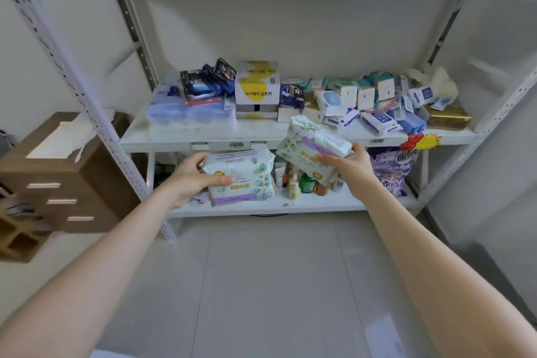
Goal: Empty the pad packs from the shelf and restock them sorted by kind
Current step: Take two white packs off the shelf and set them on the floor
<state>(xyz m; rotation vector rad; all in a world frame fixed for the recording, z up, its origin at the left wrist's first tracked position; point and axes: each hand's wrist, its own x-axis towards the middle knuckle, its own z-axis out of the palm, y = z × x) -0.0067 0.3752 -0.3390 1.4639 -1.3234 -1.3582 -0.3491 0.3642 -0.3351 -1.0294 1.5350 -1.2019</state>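
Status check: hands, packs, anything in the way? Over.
Left hand grips one leaf-print pack. Right hand grips matching packs. Mixed goods crowd the shelf behind.

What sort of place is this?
Likely a small shop's stockroom: a slotted metal shelf with a barcode label on its edge, crowded with tissue packs, and a cardboard box beside it.

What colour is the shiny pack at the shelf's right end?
The shiny pack is gold; head view.
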